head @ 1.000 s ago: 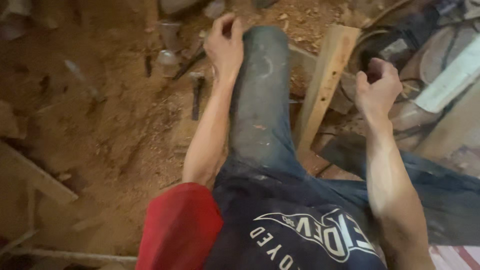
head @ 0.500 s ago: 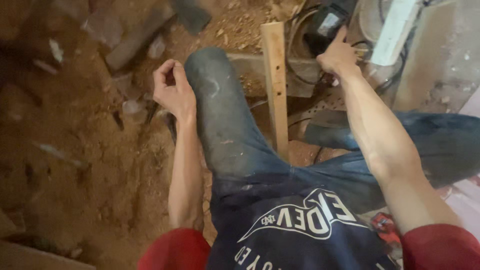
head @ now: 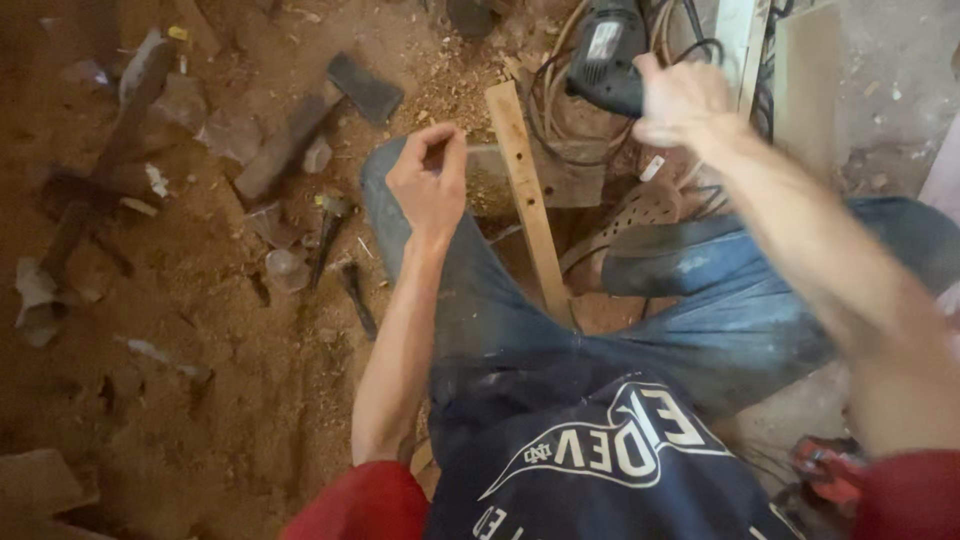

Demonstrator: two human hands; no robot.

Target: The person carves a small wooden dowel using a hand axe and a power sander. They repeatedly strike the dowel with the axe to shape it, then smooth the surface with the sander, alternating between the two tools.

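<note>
From the head camera I look down at a person seated on a sawdust-covered floor, jeans-clad knees spread. My left hand point(head: 430, 180) hovers over the left knee with its fingertips drawn together in a pinch; whether anything small sits between them I cannot tell. My right hand point(head: 680, 100) is blurred and loosely curled, just beside the rear of a green power drill point(head: 603, 55) that lies among coiled cables point(head: 560, 80) at the top of the view; I cannot tell if it touches the drill. A narrow wooden slat point(head: 528, 195) with small holes runs between the legs. A hatchet point(head: 300, 130) and a dark hand tool point(head: 355, 295) lie on the floor to the left. My judgement: grabbing the drill in haste could snag a cable loop and drag it across the slat, and anything tiny dropped from the pinch would vanish into the sawdust.
</note>
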